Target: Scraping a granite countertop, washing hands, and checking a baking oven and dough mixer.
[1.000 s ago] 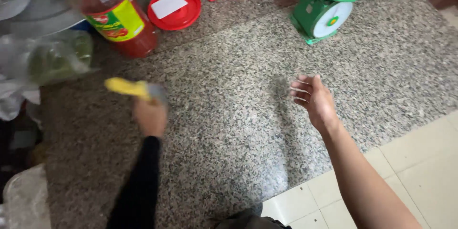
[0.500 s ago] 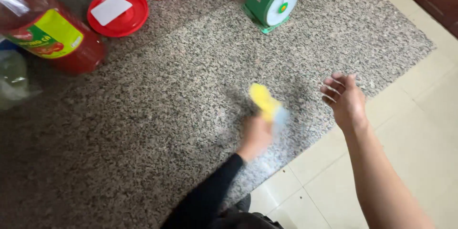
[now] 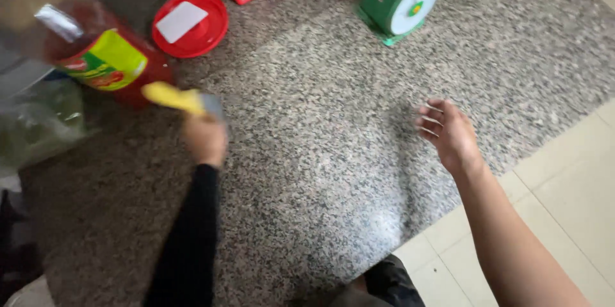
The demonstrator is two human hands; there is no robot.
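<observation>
Swept back leftward across the granite table (image 3: 333,153), the left hand (image 3: 205,137) grips a motion-blurred yellow sponge (image 3: 176,97) beside the cropped red bottle (image 3: 106,57); the right hand (image 3: 451,134) hovers, fingers spread.

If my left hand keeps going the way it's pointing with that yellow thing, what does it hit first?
Probably the big bottle of red liquid. The left hand aims its yellow tool up and left, and the tip looks close to the bottle's base, though blur hides the depth.
</observation>
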